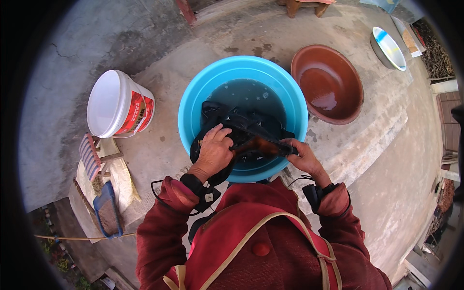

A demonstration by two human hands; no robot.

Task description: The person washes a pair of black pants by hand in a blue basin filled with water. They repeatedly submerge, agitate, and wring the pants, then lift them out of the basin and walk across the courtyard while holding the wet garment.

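Note:
A blue plastic basin (pixel 243 63) holding murky water stands on the concrete floor before me. Dark wet cloth (pixel 250 121), probably a garment, lies partly in the water and over the basin's near left side. At the near side, my left hand (pixel 214 150) grips a bunched part of it, the fingertips curled in the folds. To the right, my right hand (pixel 303 156) pinches an edge of the same cloth close to the basin's rim. Between both hands the cloth is spread, with a brownish patch showing. Its lower folds are hidden in the water.
Right of the basin sits a reddish-brown bowl (pixel 327 85) with a little water, and farther off a metal basin (pixel 388 49). A white plastic bucket (pixel 105 103) stands left, above a small striped-top stool (pixel 90 157) and a blue-edged scoop (pixel 108 210). A wooden stool (pixel 306 6) is at the top.

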